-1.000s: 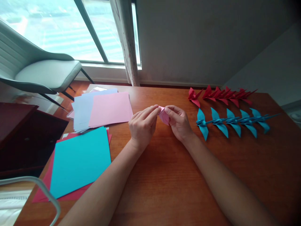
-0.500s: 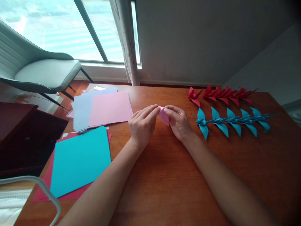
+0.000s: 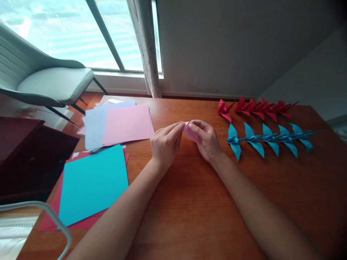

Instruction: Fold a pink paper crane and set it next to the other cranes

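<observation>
A small folded pink paper (image 3: 189,131) is pinched between both hands just above the wooden table (image 3: 189,202). My left hand (image 3: 164,144) grips its left side with curled fingers. My right hand (image 3: 206,140) holds its right side, thumb and forefinger pressed on the top edge. Most of the paper is hidden by the fingers.
Left of the hands lie stacks of pink (image 3: 127,124) and pale blue sheets (image 3: 93,126), with teal (image 3: 92,184) over red sheets nearer me. Right of them are rows of several red paper cranes (image 3: 257,107) and blue paper cranes (image 3: 268,139). A grey chair (image 3: 48,81) stands by the window.
The folded pink paper has tilted flatter and lower between the fingers; both hands stay in the same spot.
</observation>
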The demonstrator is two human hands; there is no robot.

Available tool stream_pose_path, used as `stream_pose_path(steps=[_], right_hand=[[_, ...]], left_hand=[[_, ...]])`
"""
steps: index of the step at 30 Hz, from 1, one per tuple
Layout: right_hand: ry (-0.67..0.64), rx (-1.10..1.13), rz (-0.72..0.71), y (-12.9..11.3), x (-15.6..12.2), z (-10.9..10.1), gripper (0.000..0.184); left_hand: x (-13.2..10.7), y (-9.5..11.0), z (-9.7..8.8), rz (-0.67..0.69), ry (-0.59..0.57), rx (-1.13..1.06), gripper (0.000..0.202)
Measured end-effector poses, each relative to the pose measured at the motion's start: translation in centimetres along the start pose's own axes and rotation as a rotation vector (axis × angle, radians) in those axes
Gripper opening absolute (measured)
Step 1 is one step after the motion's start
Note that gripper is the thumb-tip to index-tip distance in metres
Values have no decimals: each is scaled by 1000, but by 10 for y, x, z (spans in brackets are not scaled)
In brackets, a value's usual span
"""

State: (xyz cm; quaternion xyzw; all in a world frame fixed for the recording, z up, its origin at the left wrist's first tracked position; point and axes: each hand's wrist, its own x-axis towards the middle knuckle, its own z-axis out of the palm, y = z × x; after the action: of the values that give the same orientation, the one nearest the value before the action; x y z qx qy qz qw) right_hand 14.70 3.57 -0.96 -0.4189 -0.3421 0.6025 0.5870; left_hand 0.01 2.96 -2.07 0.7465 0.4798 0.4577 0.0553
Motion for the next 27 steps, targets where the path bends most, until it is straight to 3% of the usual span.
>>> stream_pose_path(steps=[16, 21, 27], right_hand=[[14, 15, 0, 1, 2, -1, 19], [-18, -33, -23, 4, 3, -2, 23], [-60, -110, -89, 8, 5, -7, 23]], left_hand=[[0, 0, 3, -9, -29, -54, 25], [3, 2, 2, -150, -26, -183, 22], [5, 2, 5, -361, -51, -556, 18]])
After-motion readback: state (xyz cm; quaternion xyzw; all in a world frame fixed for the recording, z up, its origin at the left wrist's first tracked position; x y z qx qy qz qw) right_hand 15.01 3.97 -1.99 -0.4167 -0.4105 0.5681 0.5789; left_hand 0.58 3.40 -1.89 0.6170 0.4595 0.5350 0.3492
